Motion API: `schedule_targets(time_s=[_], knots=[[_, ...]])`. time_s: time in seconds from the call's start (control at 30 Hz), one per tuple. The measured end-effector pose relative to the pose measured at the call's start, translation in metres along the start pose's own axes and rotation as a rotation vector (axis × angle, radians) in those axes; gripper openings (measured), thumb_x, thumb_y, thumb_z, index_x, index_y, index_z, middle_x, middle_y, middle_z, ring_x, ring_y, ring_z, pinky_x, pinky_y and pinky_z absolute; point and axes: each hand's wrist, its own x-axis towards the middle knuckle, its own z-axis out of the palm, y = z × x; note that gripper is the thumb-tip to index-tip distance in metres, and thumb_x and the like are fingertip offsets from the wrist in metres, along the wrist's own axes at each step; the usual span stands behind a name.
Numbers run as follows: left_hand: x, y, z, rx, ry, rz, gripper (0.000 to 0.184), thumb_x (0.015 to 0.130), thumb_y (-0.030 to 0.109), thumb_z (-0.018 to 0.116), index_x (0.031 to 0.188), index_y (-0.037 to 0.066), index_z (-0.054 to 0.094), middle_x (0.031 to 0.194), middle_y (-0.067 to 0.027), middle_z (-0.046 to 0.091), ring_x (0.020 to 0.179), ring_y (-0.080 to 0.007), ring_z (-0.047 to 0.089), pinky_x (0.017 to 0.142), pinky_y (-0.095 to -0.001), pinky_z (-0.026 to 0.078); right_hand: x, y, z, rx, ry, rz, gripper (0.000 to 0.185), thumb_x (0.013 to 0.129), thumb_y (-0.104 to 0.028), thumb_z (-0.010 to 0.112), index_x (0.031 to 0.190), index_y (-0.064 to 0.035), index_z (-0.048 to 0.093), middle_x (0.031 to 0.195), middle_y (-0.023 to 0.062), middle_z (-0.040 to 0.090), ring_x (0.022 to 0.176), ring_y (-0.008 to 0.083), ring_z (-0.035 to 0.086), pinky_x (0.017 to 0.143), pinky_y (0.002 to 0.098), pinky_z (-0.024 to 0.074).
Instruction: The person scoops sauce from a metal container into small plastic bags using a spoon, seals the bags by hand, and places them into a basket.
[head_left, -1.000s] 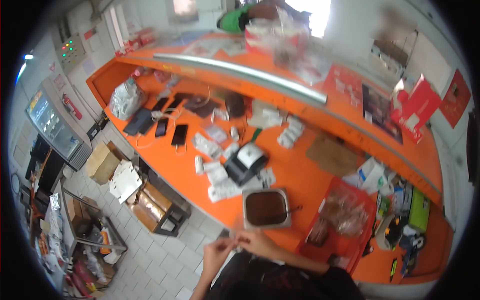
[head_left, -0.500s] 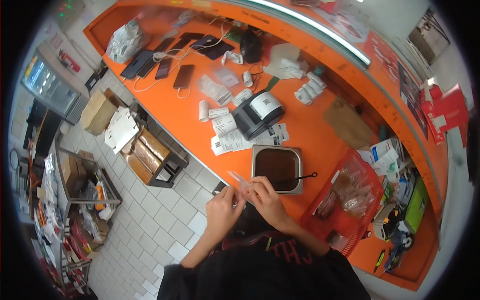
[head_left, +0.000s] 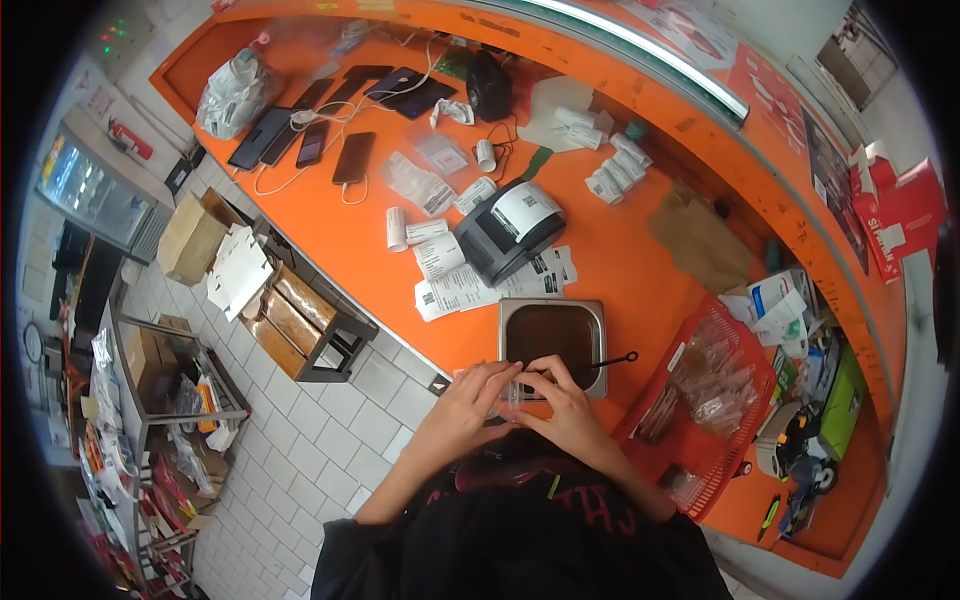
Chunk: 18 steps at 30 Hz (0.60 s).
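Both my hands meet in front of my chest at the counter's near edge. My left hand (head_left: 470, 405) and my right hand (head_left: 562, 405) pinch a small clear plastic bag (head_left: 509, 400) between them; fingers hide most of it. Just beyond my fingers stands a metal pan (head_left: 601, 335) of dark brown sauce, with a black-handled ladle (head_left: 612, 361) resting across its rim. To the right of my right hand is a red plastic basket (head_left: 727, 470) that holds several small filled clear bags (head_left: 728, 398).
A black receipt printer (head_left: 488, 240) sits behind the pan, among printed receipts (head_left: 470, 293) and paper rolls (head_left: 397, 229). Phones (head_left: 352, 158) with white cables lie at the far left of the orange counter (head_left: 320, 215). A stool (head_left: 335, 355) stands on the tiled floor.
My hands have drawn closer together around the bag, and my left hand has turned so its fingers reach over it. The bag's raised end has come down between my fingers.
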Motion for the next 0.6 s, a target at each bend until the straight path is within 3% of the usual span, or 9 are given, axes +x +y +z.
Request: schedule_targets(time_s=[0.13, 0.2, 0.27, 0.4, 0.47, 0.5, 0.6], knots=[[-0.002, -0.005, 0.009, -0.087, -0.062, -0.008, 0.065, 0.067, 0.015, 0.074, 0.124, 0.004, 0.045, 0.114, -0.013, 0.051, 0.106, -0.0314, 0.051, 0.094, -0.0385, 0.042, -0.008, 0.007, -0.012, 0.183, 0.107, -0.041, 0.032, 0.071, -0.013, 0.073, 0.099, -0.0051, 0.059, 0.098, 0.0077, 0.049, 0.082, 0.0186, 0.054, 0.07, 0.0286, 0.0456], [-0.005, -0.004, 0.01, -0.164, -0.019, -0.055, 0.066, 0.067, 0.016, 0.075, 0.124, 0.004, 0.045, 0.114, -0.0133, 0.051, 0.107, -0.0313, 0.051, 0.093, -0.0377, 0.042, -0.019, 0.025, -0.025, 0.056, 0.359, 0.16, 0.028, 0.073, -0.011, 0.07, 0.097, -0.0034, 0.058, 0.098, 0.0086, 0.049, 0.084, 0.021, 0.054, 0.07, 0.0294, 0.0456], [-0.009, -0.005, 0.009, -0.24, 0.029, -0.102, 0.066, 0.067, 0.018, 0.076, 0.124, 0.003, 0.045, 0.115, -0.0135, 0.051, 0.108, -0.0312, 0.051, 0.093, -0.0368, 0.043, -0.022, 0.04, -0.046, -0.437, 0.589, 0.217, 0.021, 0.077, -0.007, 0.066, 0.095, -0.0014, 0.055, 0.097, 0.0116, 0.05, 0.088, 0.0232, 0.055, 0.076, 0.0324, 0.0463], [-0.023, -0.016, 0.01, -0.333, 0.082, -0.312, 0.073, 0.064, 0.019, 0.079, 0.126, 0.003, 0.043, 0.117, -0.0132, 0.054, 0.113, -0.0294, 0.051, 0.094, -0.0361, 0.041, -0.044, 0.101, -0.042, -0.396, 0.429, 0.361, 0.02, 0.079, -0.002, 0.063, 0.097, -0.001, 0.054, 0.094, 0.0106, 0.052, 0.083, 0.0191, 0.058, 0.069, 0.0286, 0.0475], [-0.026, -0.023, 0.015, -0.397, 0.133, -0.382, 0.076, 0.063, 0.018, 0.08, 0.127, 0.003, 0.041, 0.118, -0.0129, 0.054, 0.113, -0.0284, 0.051, 0.095, -0.0363, 0.04, -0.042, 0.108, -0.023, 0.075, 0.495, 0.271, 0.024, 0.079, 0.002, 0.063, 0.101, -0.0012, 0.054, 0.092, 0.0069, 0.052, 0.068, 0.0112, 0.056, 0.055, 0.0218, 0.0451], [-0.026, -0.026, 0.016, -0.435, 0.2, -0.331, 0.079, 0.062, 0.017, 0.081, 0.128, 0.003, 0.039, 0.118, -0.0131, 0.055, 0.114, -0.0273, 0.051, 0.096, -0.0369, 0.039, -0.038, 0.095, -0.017, 0.22, 0.466, 0.313, 0.024, 0.08, 0.003, 0.062, 0.102, -0.0008, 0.054, 0.083, 0.0039, 0.053, 0.064, 0.0091, 0.056, 0.05, 0.018, 0.0432], [-0.028, -0.032, 0.016, -0.52, 0.294, -0.24, 0.087, 0.061, 0.013, 0.082, 0.132, 0.002, 0.033, 0.119, -0.0152, 0.055, 0.115, -0.0259, 0.051, 0.098, -0.0385, 0.037, -0.025, 0.066, -0.015, 0.374, 0.413, 0.464, 0.026, 0.078, 0.002, 0.064, 0.102, -0.0009, 0.054, 0.075, 0.0035, 0.053, 0.063, 0.0097, 0.057, 0.05, 0.0198, 0.0429]])
